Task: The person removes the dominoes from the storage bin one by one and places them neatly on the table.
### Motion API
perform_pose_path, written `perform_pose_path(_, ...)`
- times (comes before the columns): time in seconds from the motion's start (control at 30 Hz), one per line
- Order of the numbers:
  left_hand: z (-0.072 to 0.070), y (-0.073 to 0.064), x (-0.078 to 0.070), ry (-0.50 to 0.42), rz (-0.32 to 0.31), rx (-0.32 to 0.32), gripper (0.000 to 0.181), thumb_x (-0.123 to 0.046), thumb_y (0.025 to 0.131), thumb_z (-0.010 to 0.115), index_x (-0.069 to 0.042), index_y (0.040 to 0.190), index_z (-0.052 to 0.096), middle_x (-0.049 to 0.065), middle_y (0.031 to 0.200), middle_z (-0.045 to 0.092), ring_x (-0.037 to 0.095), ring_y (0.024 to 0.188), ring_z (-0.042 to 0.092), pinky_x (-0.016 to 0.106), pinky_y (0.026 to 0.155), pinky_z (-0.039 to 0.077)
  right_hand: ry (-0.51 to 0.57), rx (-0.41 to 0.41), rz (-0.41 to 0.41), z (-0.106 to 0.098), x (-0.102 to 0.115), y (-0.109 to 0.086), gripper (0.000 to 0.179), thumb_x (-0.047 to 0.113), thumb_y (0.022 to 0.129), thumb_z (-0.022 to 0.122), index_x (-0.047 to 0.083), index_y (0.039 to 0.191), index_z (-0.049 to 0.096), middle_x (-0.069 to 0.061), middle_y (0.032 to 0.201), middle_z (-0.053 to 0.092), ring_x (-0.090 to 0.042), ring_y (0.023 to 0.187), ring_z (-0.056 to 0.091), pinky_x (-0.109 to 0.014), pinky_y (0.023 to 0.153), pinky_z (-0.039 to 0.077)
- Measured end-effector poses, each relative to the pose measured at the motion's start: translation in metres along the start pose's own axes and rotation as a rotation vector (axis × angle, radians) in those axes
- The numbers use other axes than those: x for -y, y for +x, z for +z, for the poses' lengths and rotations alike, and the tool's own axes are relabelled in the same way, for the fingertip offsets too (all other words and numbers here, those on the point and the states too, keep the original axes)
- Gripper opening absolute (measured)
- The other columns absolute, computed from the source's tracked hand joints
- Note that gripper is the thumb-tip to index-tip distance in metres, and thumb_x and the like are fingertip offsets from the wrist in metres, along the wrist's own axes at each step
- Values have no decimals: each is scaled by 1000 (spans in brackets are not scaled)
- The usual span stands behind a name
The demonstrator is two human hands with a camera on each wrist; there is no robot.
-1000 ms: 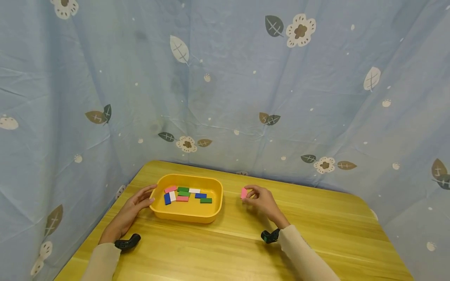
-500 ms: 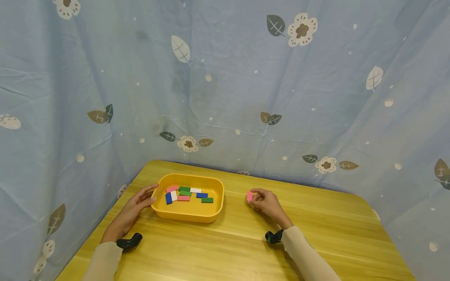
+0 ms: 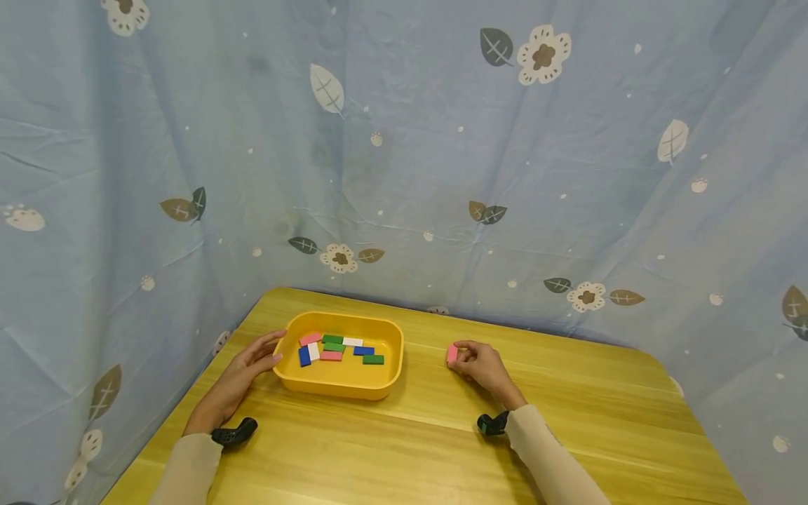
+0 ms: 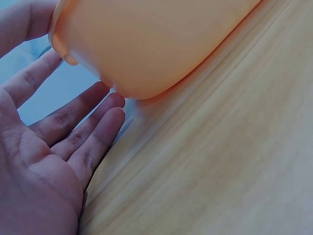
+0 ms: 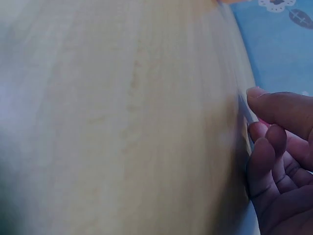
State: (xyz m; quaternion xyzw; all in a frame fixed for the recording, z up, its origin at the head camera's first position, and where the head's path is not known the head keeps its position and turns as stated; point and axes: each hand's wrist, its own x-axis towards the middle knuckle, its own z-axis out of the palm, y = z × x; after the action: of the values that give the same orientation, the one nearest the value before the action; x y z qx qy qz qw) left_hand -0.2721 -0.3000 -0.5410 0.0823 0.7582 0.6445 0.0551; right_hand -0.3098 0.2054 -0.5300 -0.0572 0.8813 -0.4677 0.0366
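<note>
My right hand point(image 3: 482, 366) pinches a pink domino-like block point(image 3: 452, 353) between thumb and fingers, low over the table right of the yellow tray point(image 3: 334, 389). In the right wrist view, the fingers of the right hand point(image 5: 279, 161) hide nearly all of the block. At the tray's left end, my left hand point(image 3: 236, 375) holds the rim with thumb and index finger. The left wrist view shows the other fingers of the left hand point(image 4: 54, 142) extended beside the tray's wall point(image 4: 146, 44).
Inside the tray lie several flat blocks, among them a blue one point(image 3: 305, 356), a white one point(image 3: 353, 342), a green one point(image 3: 373, 360) and a pink one point(image 3: 331, 356). The wooden table point(image 3: 353, 449) ends against a patterned blue curtain point(image 3: 404, 175).
My right hand has moved a little to the right with the pink block, away from the tray. The left hand stays at the rim; the whole head view shifts slightly.
</note>
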Motion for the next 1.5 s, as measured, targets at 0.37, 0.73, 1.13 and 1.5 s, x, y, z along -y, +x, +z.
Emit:
perform_pose_path(0.37,2,1,-1,-19,-6,21,53,-34,97,55,-31,147,36,2,152,26,25,138,25,27,98,36,16,8,34,-2,-4,1,49,19,81,77,11,127,60,-4,76,65,-20,54,53,-31,51,48)
perform_pose_path(0.73,0,-3,0,24,15,7,54,-35,97,55,-32,147,35,4,153,26,28,139,23,16,93,36,-12,32,23,-1,0,3,49,21,81,77,11,126,60,-6,76,63,-20,53,53,-32,50,47)
perform_pose_path(1.13,-3,-8,1,30,25,-18,54,-34,97,55,-31,147,35,7,152,27,29,138,25,12,90,38,89,104,-49,-5,13,-4,57,20,85,74,8,135,50,-14,89,65,-36,68,60,-41,60,52)
perform_pose_path(1.5,5,-3,-1,43,12,-24,54,-35,97,55,-30,147,36,5,153,26,29,140,22,24,98,36,153,141,-118,-7,34,1,52,32,85,72,26,133,52,-10,98,61,-38,85,64,-49,68,54)
